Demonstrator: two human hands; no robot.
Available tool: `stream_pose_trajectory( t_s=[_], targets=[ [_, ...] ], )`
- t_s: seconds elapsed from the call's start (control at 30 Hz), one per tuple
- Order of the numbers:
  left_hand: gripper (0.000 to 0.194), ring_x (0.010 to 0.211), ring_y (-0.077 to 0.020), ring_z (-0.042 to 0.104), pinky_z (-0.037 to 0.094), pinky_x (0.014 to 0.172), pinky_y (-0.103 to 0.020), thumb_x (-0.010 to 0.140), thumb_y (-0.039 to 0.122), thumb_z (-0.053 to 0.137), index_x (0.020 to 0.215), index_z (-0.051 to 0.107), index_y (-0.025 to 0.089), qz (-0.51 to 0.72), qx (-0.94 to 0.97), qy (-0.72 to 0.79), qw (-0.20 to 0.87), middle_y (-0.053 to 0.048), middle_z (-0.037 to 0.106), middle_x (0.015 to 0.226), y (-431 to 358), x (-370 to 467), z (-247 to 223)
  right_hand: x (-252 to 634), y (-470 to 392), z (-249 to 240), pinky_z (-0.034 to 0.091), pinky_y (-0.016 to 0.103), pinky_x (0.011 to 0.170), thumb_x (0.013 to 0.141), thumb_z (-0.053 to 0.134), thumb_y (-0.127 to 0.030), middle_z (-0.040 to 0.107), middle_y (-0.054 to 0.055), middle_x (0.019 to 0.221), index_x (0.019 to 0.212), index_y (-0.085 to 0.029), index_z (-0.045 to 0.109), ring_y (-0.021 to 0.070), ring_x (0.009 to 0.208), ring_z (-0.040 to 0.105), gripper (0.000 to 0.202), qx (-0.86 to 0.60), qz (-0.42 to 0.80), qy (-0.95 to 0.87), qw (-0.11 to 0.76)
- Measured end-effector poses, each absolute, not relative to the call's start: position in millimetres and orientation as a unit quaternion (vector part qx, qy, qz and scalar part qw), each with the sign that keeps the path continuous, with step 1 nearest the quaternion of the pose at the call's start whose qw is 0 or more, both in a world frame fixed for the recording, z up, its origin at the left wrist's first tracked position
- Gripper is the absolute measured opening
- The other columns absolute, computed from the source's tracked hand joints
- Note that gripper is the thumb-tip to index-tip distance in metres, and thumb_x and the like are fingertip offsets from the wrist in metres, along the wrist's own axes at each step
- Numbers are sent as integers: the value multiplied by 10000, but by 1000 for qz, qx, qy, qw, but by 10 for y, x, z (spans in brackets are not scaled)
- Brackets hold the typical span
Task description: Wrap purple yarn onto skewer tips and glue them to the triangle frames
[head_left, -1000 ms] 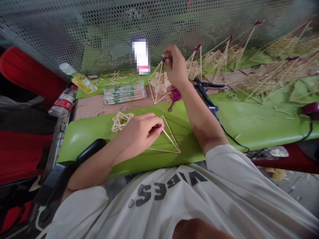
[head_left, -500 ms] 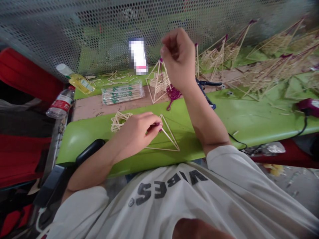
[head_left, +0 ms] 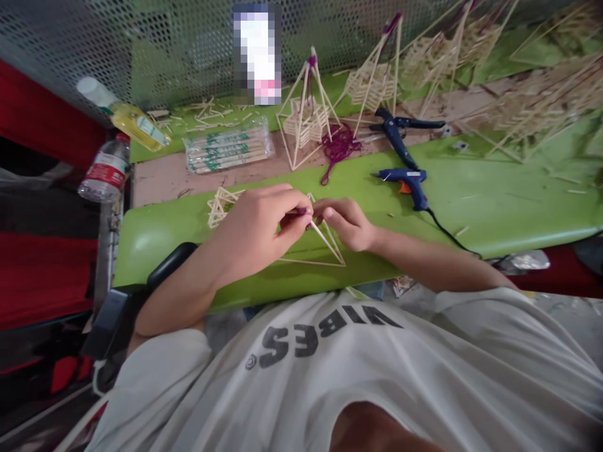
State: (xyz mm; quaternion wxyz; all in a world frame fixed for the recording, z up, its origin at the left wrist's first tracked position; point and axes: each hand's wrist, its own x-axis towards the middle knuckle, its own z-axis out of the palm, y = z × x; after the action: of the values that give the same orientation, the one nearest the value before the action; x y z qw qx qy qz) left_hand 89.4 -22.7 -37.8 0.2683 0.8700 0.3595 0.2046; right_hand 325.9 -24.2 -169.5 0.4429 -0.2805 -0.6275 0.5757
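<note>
My left hand (head_left: 268,226) is closed around the top of a pyramid-like frame of thin wooden sticks (head_left: 327,243), whose base rests on the green surface. Purple thread (head_left: 304,211) shows at the pinched fingertips. Touching or nearly touching them from the right is my right hand (head_left: 348,223), its fingers closed. What they hold, if anything, is too small to make out. Partly behind my left hand lies a smaller piece of glued sticks (head_left: 221,207). Farther back, a finished-looking stick pyramid (head_left: 306,122) stands beside a tangle of purple thread (head_left: 340,144).
To the right lie a blue glue gun (head_left: 407,182) with its cord and dark-blue cutters (head_left: 396,135). A bagged bundle of sticks (head_left: 228,147), a lit phone (head_left: 258,53) and two bottles, one yellow (head_left: 141,125), one red-labelled (head_left: 106,169), are at the back left. Several stick models (head_left: 522,119) fill the back right.
My right hand has come down from its raised position to meet my left fingertips. My left hand keeps its grip on the frame. The glue gun now shows, and the view has shifted.
</note>
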Motion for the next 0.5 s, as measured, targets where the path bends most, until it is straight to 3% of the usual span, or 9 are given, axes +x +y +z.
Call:
stream_pose_trajectory(
  t_s=[0.13,0.2,0.3,0.37,0.5],
  targets=[
    [132,798,-135,694,514,736,-278,1082,217,660,995,758,200,206,866,369,267,-17,776,958,-213,891,-353,3014,-280,-1750,643,399,1006,1054,457,-881,797,89,1063,1132,-196,796,216,1008,746,769,-194,693,-569,398],
    [122,783,-120,689,516,742,-265,1077,205,664,997,756,201,199,865,367,278,0,766,930,-205,890,-341,2914,-280,-1771,640,419,1032,1050,418,-903,769,73,1034,1107,-193,777,201,980,716,797,-127,772,-496,376],
    [126,775,-109,697,526,752,-248,1077,197,668,990,758,207,185,860,364,306,18,760,897,-194,893,-332,2849,-286,-1812,648,405,977,1077,546,-794,632,-3,734,819,-186,703,148,741,614,679,-77,814,-442,370],
    [122,786,-107,704,527,757,-244,1076,202,675,996,766,214,183,859,362,313,21,772,911,-185,897,-338,2850,-307,-1860,646,359,889,1082,625,-714,542,-37,622,724,-184,661,122,644,556,641,-94,811,-421,394],
    [108,837,-116,724,527,776,-251,1068,221,690,1009,780,221,180,861,358,312,16,800,975,-166,897,-357,2893,-371,-1977,592,246,809,1027,816,-545,709,-5,784,874,-159,791,98,742,650,416,-153,793,-378,453]
  ],
)
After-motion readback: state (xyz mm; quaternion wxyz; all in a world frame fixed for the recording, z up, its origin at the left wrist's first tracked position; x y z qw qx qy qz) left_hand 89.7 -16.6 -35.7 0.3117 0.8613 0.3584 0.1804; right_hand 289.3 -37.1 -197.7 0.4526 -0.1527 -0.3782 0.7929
